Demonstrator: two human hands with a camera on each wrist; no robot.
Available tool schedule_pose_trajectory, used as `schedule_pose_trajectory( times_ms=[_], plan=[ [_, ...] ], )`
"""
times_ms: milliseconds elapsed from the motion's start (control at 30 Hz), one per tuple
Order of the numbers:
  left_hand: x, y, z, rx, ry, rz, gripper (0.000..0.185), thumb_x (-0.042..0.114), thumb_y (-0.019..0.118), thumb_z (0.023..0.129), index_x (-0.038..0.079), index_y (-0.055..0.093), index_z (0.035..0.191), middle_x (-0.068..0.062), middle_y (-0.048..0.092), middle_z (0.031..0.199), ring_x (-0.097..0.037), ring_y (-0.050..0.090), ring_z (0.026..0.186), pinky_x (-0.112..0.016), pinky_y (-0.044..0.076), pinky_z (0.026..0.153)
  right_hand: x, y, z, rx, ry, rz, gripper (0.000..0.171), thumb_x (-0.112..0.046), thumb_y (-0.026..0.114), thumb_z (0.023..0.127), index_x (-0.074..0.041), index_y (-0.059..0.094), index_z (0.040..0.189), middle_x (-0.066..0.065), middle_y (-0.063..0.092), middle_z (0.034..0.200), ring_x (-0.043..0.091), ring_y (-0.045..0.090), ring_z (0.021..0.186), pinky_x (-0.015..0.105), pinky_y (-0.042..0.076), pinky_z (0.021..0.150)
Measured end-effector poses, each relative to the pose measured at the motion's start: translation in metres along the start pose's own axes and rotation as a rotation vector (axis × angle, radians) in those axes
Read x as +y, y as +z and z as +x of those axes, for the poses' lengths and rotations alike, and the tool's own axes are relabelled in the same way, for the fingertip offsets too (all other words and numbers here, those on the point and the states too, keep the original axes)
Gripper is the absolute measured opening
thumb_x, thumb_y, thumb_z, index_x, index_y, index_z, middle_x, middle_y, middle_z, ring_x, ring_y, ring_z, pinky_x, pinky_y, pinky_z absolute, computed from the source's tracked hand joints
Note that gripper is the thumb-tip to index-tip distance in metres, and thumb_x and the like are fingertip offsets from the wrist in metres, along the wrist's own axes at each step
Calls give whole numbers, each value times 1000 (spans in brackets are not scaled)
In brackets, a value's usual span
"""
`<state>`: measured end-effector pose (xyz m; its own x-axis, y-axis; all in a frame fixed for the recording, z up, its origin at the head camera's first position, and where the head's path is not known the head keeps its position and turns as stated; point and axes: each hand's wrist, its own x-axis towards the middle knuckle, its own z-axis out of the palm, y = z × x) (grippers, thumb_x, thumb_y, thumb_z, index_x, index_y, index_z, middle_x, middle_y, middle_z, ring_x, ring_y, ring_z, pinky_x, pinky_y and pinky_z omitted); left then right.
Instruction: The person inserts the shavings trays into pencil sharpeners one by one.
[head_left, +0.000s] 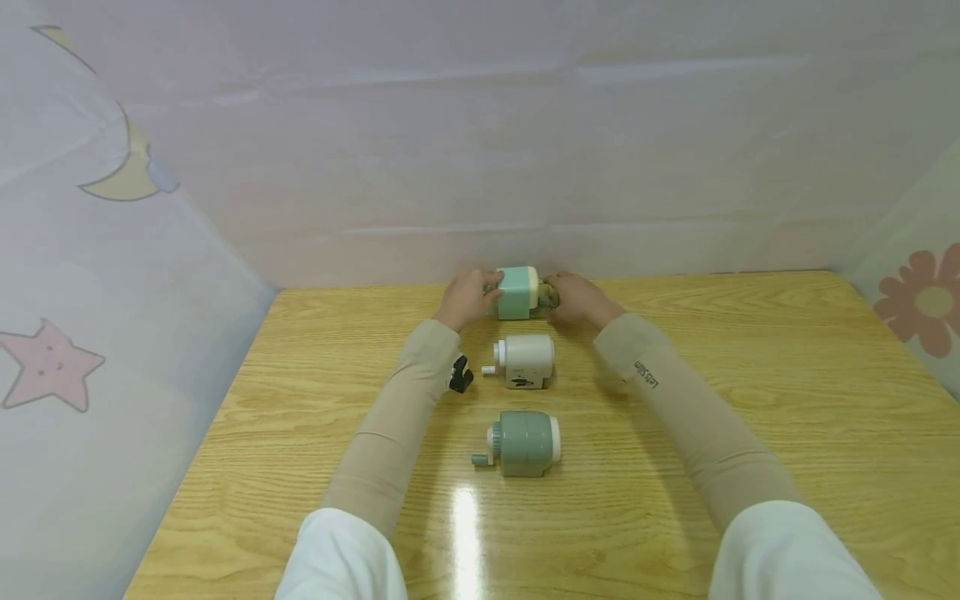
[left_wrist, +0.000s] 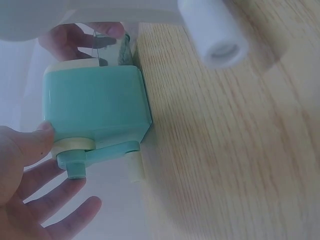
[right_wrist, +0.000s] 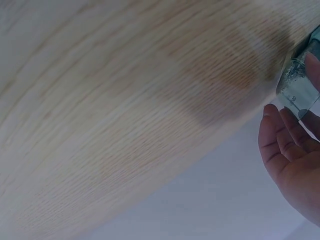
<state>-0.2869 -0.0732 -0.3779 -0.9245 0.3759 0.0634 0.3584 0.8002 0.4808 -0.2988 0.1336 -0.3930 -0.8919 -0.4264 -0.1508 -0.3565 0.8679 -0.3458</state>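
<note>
A teal pencil sharpener (head_left: 514, 293) with a cream end lies at the table's back edge; its crank (left_wrist: 110, 152) shows in the left wrist view. My left hand (head_left: 467, 297) holds the crank end, thumb against the body and the other fingers spread behind the crank. At the opposite end, my right hand (head_left: 576, 297) pinches the clear shavings drawer (right_wrist: 296, 90), which sticks out of the body. Dark bits show inside the drawer. The right wrist view catches only part of this right hand (right_wrist: 295, 155), at its right edge.
Nearer me stand a white sharpener (head_left: 528, 361) with a dark print and a grey-green sharpener (head_left: 525, 443), both with cranks to the left. A black clip-like piece (head_left: 461, 375) sits by my left sleeve. A pale cloth wall (head_left: 480, 167) rises behind the wooden table (head_left: 750, 400).
</note>
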Motion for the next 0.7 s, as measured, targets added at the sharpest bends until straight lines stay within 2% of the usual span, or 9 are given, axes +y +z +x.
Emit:
schedule_pose_trajectory(
  times_ms=[367, 700],
  plan=[
    [1, 1, 0, 3, -2, 4, 41, 20, 58, 90, 10, 50, 129, -7, 48, 133, -21, 49, 116, -30, 44, 92, -3, 1, 2, 6, -7, 5, 68, -15, 71, 79, 8, 37, 133, 26, 44, 129, 39, 41, 118, 50, 32, 100],
    [2, 1, -1, 13, 3, -1, 40, 20, 58, 90, 10, 51, 129, -7, 49, 132, -20, 51, 114, -28, 47, 87, -2, 4, 7, 11, -10, -9, 70, -16, 73, 77, 8, 37, 132, 25, 46, 126, 38, 45, 115, 49, 35, 99]
  ],
)
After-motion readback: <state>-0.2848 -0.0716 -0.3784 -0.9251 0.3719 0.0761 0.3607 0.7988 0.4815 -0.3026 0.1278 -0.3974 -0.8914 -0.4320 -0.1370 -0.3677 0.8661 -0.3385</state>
